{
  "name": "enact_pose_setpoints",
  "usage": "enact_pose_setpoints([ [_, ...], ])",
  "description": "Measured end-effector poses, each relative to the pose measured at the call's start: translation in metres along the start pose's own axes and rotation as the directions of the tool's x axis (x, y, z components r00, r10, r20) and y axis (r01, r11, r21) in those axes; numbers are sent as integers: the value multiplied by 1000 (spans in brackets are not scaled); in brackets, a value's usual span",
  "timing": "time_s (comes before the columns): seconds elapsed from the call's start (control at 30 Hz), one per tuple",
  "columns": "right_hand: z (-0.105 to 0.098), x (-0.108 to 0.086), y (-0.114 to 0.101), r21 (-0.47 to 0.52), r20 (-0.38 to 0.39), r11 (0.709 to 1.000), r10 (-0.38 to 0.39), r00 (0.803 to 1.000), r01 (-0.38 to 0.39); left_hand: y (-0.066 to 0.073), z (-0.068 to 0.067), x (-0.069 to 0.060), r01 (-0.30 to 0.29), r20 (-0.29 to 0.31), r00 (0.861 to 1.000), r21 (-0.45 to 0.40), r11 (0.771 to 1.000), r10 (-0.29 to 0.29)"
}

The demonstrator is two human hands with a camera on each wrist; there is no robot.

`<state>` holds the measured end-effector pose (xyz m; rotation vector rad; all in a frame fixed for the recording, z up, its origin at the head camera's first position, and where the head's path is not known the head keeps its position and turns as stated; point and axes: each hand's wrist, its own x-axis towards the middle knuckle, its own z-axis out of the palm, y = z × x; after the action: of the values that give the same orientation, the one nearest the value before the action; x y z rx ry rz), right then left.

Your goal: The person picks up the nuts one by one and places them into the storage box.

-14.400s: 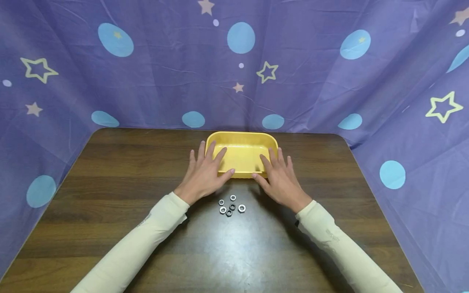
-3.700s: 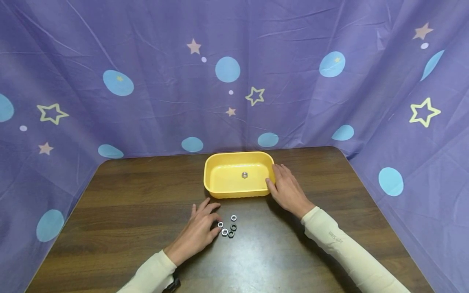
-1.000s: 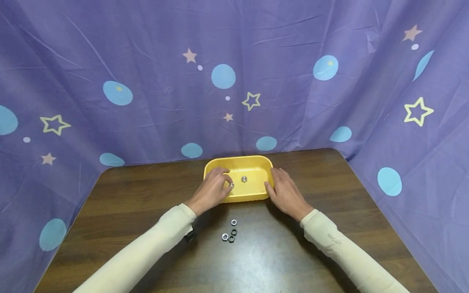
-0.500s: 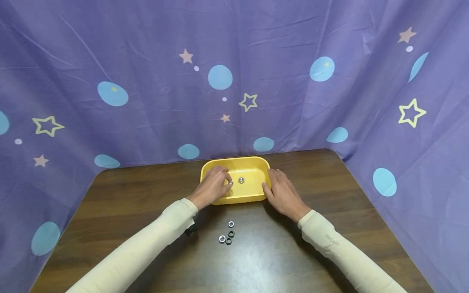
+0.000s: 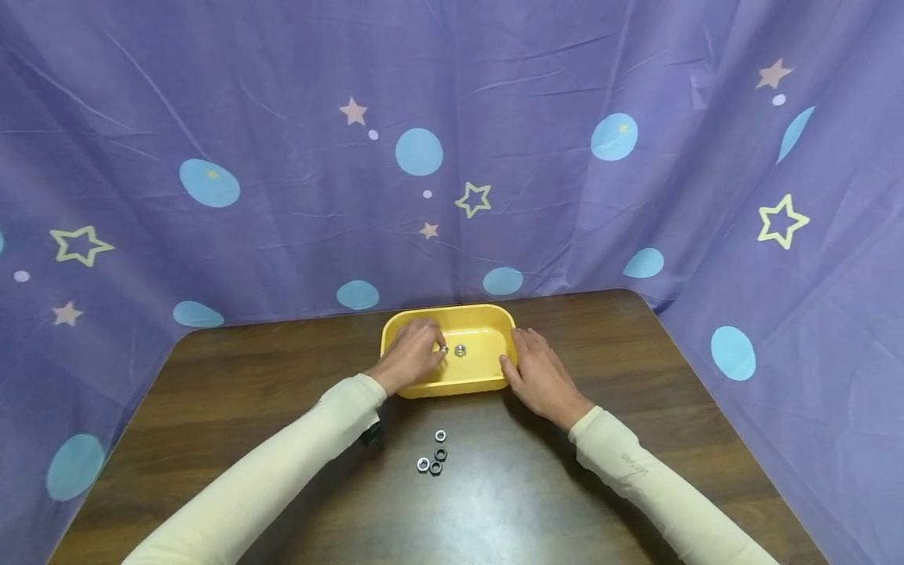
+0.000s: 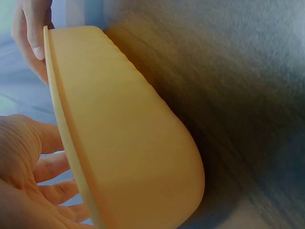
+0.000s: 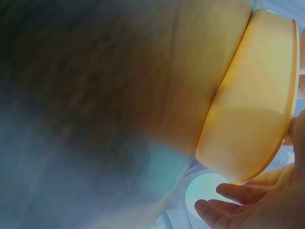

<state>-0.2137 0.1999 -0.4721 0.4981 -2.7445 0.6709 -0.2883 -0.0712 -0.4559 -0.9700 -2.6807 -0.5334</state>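
Observation:
My left hand [image 5: 412,357] reaches over the front left of the yellow tray [image 5: 459,387]. Between thumb and forefinger it pinches a silver hex nut [image 5: 443,350], partly covered by the fingertips. Another silver nut [image 5: 461,351] lies on the tray floor just right of it. At the tray's right end, my right hand [image 5: 545,378] holds the rim, thumb over the front corner and fingers along the outside. In the left wrist view the tray wall [image 6: 124,129] hides the pinched nut. The right wrist view shows the right fingers [image 7: 243,193] beside the tray's outer wall.
Nearer on the brown wooden table [image 5: 537,486] lie a silver nut [image 5: 441,435], a dark nut [image 5: 441,454], another silver nut [image 5: 423,465] and another dark nut [image 5: 435,468]. A purple patterned curtain [image 5: 311,196] hangs behind the tray and along both sides.
Earlier both hands were spread at the tray with all nuts on the table. Later my left hand brought a small nut from the table into the tray. The right hand has stayed at the rim.

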Motion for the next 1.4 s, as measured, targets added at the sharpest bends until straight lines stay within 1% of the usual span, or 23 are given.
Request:
enact_pose_setpoints([
  [0.03,0,0,0,-1,-1,1000,1,1000,-1,-4,4,2,-4,-7,1000,13,1000,4],
  [0.13,0,0,0,3,-3,1000,0,1000,0,-2,0,4,13,15,1000,32,999,-14],
  [0.2,-1,1,0,5,3,1000,5,1000,-5,10,-12,4,35,39,999,40,999,-36],
  [0.27,-1,1,-1,6,5,1000,7,1000,-7,19,-21,4,52,63,996,52,997,-55],
  [0.33,-2,2,-1,6,8,1000,6,1000,-6,22,-23,5,60,73,995,65,996,-65],
  [0.4,-3,3,-1,6,8,1000,1,1000,-1,18,-21,6,42,59,997,61,997,-46],
  [0.43,-3,4,-1,6,8,1000,-2,1000,2,14,-17,6,36,48,998,58,998,-39],
  [0.5,-3,5,-1,3,8,1000,-6,1000,6,4,-8,7,19,29,999,51,999,-20],
  [0.57,-3,5,-1,0,7,1000,-11,1000,11,-8,5,8,6,15,1000,38,999,-7],
  [0.63,-3,5,-1,-1,10,1000,-10,1000,10,-17,16,9,9,14,1000,35,999,-9],
  [0.73,-3,6,-1,0,10,1000,-10,1000,10,-23,25,10,23,34,999,14,1000,-23],
  [0.83,-3,6,-1,3,8,1000,-13,1000,13,-21,24,10,30,56,998,7,1000,-30],
  [0.87,-2,6,-1,3,5,1000,-16,1000,16,-20,24,9,29,54,998,8,1000,-29],
  [0.97,-1,6,-1,4,1,1000,-23,1000,23,-15,19,9,40,91,995,7,999,-41],
  [1.0,-1,5,-1,5,2,1000,-22,1000,22,-16,22,9,45,88,995,4,999,-45],
  [1.1,0,4,0,12,3,1000,-18,1000,18,-19,29,9,70,110,992,-11,997,-68],
  [1.17,0,3,0,16,4,1000,-12,1000,12,-25,38,9,59,107,993,-5,998,-58],
  [1.23,-1,3,0,18,3,1000,-8,1000,8,-29,44,9,51,113,992,2,999,-51],
  [1.3,-1,1,0,18,1,1000,-4,1000,4,-24,39,8,48,132,990,9,999,-49],
  [1.33,-1,1,0,19,-3,1000,-5,1000,5,-25,40,8,40,130,991,18,999,-42],
  [1.4,0,0,0,20,-12,1000,-4,1000,5,-16,33,7,57,143,988,3,998,-56],
])
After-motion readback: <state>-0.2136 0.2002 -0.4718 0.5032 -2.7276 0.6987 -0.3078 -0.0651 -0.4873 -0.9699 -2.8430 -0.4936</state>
